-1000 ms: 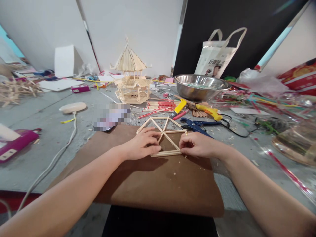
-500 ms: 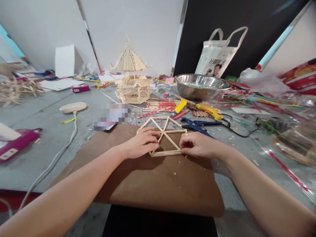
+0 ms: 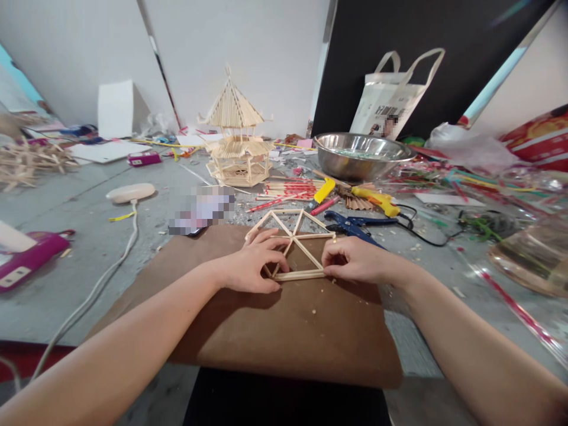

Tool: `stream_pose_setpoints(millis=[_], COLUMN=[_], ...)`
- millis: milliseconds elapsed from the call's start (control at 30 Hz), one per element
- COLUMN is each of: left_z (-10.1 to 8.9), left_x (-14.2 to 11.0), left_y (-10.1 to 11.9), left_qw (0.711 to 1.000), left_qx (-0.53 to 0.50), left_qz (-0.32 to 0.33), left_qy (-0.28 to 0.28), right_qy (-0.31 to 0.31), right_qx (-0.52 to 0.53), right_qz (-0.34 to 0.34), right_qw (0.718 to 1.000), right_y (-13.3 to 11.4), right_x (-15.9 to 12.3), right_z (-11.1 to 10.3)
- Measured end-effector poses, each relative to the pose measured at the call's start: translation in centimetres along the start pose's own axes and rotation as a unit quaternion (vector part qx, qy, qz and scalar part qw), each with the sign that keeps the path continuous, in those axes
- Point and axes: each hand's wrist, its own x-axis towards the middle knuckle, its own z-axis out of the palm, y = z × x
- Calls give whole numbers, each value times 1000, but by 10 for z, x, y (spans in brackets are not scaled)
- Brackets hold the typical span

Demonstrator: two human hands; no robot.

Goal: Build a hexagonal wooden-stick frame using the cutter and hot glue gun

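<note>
A flat hexagon frame of thin wooden sticks (image 3: 296, 229), with spokes meeting at its centre, lies on a brown board (image 3: 275, 319). My left hand (image 3: 252, 263) curls over the frame's near left corner, thumb and fingers pinching the sticks there. My right hand (image 3: 355, 260) is closed at the near right corner, fingertips pressed on the end of the front stick. Both forearms reach in from the bottom of the view.
Behind the frame stand a wooden stick pavilion model (image 3: 237, 139), a steel bowl (image 3: 361, 155), blue pliers (image 3: 350, 225), a yellow glue gun (image 3: 375, 200) and red-marked sticks (image 3: 288, 189). A white cable (image 3: 110, 260) and magenta tool (image 3: 26, 254) lie left. Plastic wrappers clutter the right.
My left hand has shifted a little nearer and curled tighter over the frame's near left corner. The right hand has stayed in place.
</note>
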Motion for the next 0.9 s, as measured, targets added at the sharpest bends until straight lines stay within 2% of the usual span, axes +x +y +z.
stream_pose_setpoints(millis=[900], left_z=[0], left_x=[1], left_y=[-2], left_qw=[1000], left_qx=[-5], left_qz=[-7], left_qy=[15], right_qy=[1], right_qx=[12], right_qz=[1], right_qw=[1000], right_y=[-1], right_x=[1], right_z=[1])
